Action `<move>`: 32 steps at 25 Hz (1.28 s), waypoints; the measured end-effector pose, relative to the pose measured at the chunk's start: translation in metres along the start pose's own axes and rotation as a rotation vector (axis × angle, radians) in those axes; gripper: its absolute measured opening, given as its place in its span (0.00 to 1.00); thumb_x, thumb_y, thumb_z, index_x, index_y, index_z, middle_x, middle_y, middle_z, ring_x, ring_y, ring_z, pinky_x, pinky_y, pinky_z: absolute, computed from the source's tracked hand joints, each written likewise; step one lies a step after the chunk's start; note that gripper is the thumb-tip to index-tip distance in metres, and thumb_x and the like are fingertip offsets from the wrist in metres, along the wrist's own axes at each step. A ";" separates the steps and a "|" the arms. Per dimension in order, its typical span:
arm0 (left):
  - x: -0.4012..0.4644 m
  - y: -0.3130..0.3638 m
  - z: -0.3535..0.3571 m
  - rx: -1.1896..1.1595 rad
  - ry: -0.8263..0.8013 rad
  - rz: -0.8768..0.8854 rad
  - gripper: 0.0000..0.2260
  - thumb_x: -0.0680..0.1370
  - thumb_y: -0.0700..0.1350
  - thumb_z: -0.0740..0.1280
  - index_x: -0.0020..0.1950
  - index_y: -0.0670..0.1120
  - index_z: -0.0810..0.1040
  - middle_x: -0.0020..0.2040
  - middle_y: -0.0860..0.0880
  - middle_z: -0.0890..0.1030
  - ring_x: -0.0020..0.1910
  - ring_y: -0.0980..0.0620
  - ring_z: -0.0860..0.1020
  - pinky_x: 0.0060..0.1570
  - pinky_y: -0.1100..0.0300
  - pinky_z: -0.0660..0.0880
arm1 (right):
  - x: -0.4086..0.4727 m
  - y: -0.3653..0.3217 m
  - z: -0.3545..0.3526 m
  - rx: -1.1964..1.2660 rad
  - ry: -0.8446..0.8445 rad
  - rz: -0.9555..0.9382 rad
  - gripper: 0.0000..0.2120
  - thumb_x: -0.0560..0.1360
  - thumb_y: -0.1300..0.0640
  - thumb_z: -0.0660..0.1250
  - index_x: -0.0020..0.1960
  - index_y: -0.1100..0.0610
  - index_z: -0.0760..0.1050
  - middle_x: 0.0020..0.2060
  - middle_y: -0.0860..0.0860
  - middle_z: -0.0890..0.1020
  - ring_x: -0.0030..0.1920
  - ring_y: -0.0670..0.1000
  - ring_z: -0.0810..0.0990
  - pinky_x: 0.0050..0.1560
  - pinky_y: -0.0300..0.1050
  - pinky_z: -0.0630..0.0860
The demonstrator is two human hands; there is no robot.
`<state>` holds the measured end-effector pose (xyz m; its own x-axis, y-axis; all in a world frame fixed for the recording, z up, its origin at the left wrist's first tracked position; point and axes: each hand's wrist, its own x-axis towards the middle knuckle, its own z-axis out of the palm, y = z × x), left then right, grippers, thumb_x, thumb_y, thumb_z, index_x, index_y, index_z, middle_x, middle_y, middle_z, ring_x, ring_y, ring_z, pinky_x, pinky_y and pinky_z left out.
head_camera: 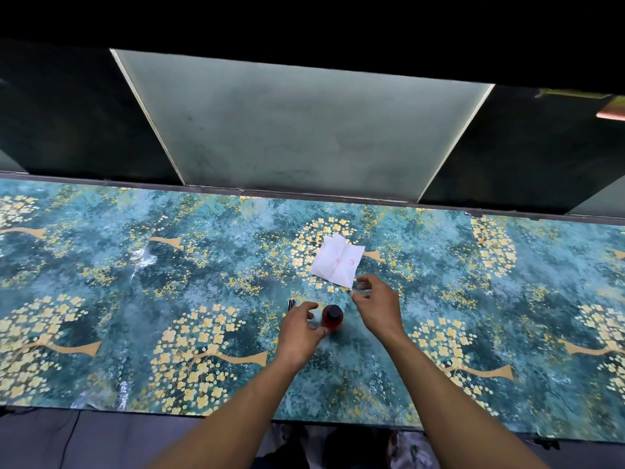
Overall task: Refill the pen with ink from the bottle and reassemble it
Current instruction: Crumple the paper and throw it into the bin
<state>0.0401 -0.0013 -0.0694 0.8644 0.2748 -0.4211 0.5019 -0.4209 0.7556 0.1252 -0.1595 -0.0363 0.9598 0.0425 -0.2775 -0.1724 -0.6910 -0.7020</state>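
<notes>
A small bottle of reddish ink [332, 319] with a black cap stands upright on the patterned table. My left hand [300, 330] is just left of it with fingers curved and spread; the thumb tip is at the bottle's lower left side and nothing is gripped. The dark end of a pen [291, 304] shows on the table beyond that hand; the rest is hidden. My right hand [373, 308] hovers to the bottle's right and a little farther away, fingers loosely curled, holding nothing. A white tissue [338, 262] with faint pink stains lies beyond the right hand's fingertips.
The table [169, 282] carries a teal cloth with yellow flower trees and runs wide to both sides. A dark wall with a pale frosted panel [297, 130] rises behind its far edge. The near edge is close to my body.
</notes>
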 end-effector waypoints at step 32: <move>-0.054 -0.012 0.007 0.028 -0.109 -0.040 0.14 0.75 0.48 0.73 0.59 0.48 0.78 0.53 0.50 0.80 0.49 0.52 0.80 0.47 0.58 0.76 | -0.055 0.043 -0.019 0.666 0.180 0.318 0.10 0.77 0.67 0.63 0.46 0.55 0.79 0.45 0.56 0.84 0.42 0.56 0.81 0.42 0.50 0.77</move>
<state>-0.0126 -0.0172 -0.0589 0.8410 0.1966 -0.5041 0.5354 -0.4359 0.7234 0.0689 -0.2052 -0.0388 0.8529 -0.2440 -0.4616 -0.4896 -0.0664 -0.8694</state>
